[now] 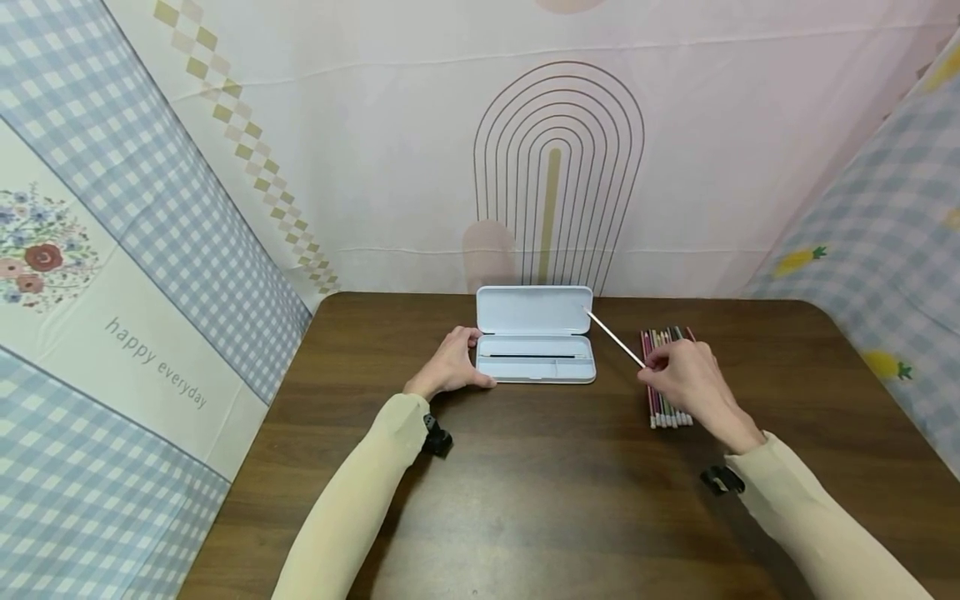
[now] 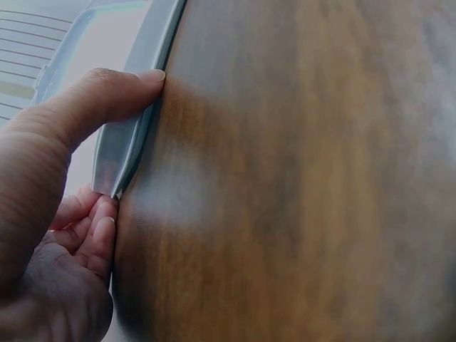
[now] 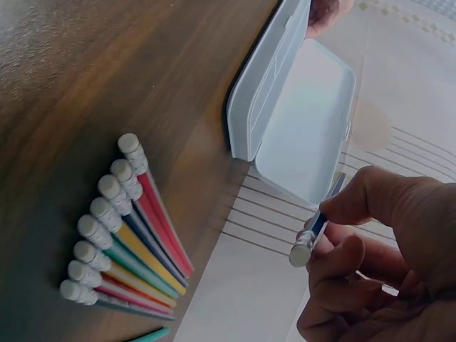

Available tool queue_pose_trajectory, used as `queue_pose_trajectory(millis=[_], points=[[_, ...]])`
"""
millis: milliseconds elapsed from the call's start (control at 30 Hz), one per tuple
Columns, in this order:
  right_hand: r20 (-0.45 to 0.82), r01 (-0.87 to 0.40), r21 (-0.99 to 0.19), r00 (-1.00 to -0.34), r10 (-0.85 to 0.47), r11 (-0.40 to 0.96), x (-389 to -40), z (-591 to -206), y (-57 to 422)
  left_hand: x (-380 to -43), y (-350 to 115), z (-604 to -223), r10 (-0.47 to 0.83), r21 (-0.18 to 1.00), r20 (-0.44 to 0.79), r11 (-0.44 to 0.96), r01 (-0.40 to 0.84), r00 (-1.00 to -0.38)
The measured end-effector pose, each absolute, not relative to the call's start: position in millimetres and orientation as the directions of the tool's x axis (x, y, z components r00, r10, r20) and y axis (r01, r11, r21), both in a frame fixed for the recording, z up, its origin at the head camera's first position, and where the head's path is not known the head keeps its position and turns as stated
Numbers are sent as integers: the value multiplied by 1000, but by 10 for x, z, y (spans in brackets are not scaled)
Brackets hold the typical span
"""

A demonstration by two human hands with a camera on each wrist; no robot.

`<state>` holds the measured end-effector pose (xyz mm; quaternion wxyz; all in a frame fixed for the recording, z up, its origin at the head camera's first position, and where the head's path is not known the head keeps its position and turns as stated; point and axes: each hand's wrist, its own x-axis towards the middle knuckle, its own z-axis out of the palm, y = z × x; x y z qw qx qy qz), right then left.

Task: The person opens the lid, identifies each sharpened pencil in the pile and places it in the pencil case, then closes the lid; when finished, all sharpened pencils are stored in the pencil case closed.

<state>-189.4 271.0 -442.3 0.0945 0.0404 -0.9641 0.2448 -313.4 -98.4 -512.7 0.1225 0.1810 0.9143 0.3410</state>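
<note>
A pale blue pencil case (image 1: pixel 534 312) lies open on the table, its lid raised at the back. One dark pencil (image 1: pixel 525 357) lies lengthwise in its tray. My left hand (image 1: pixel 452 363) grips the case's left end, with the thumb (image 2: pixel 117 96) on the front edge and the fingers round the far corner. Between thumb and fingers my right hand (image 1: pixel 690 379) pinches another pencil (image 1: pixel 617 338) near its eraser end; in the right wrist view this pencil (image 3: pixel 318 222) shows a dark blue side. It points up left toward the lid. Below the right hand lies a row of coloured pencils (image 1: pixel 662 412), partly covered by it.
The brown wooden table (image 1: pixel 510 500) reaches back to a pale patterned cloth (image 1: pixel 390 167) hung behind it. Checked cloth (image 1: pixel 135 167) hangs at the left, more at the right. White erasers (image 3: pixel 105 214) on the row of pencils face the near side.
</note>
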Motion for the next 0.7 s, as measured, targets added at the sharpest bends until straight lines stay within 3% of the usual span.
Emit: queue_pose_trajectory(millis=[367,700], points=[[283,-302,-434,-940,-189,849,-2051,-4457,2552,-3138,-981,-5138,416,664,-91,703,257,-905],[264,-364,-431,-926,-271,826,-2215,-4542,2437,-3134,-982,-5131,418,662,-94,704,257,-903]])
